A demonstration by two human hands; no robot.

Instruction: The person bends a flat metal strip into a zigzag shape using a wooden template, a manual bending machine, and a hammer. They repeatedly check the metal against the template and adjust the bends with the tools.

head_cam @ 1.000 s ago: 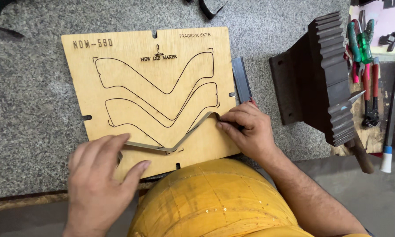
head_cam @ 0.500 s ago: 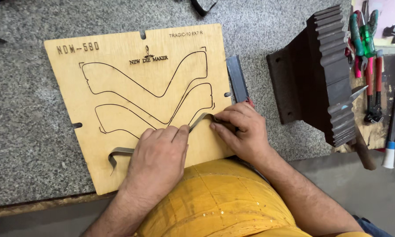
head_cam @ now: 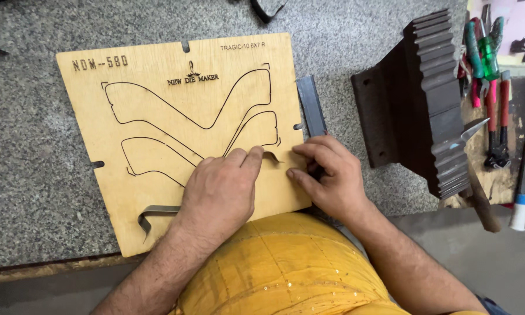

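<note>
Pressing: both bare hands bear down on a bent steel strip lying on a plywood die board, centre of the head view.
Left hand: palm down over the strip's middle, fingers stretched toward its upturned right end; it pushes flat and closes round nothing.
Right hand: fingertips pinched at that same end, at the board's lower right; whether they actually clasp the metal I cannot tell.
Strip: its long axis runs from a hooked end in the lower left of the board up toward centre right, under the left hand, beside the lower cut outline.
Key relation: the free hooked end lies left of and below both hands; the left hand is the nearer one to it.
Board: tilted on a grey granite bench, with two curved slots cut in it.
Nearby: a flat steel bar touching the board's right edge; a ribbed dark metal block at right; pliers and screwdrivers at far right.
Change from a second ago: the left hand has moved from the lower left onto the strip's middle, and the strip's V shape is now mostly covered.
</note>
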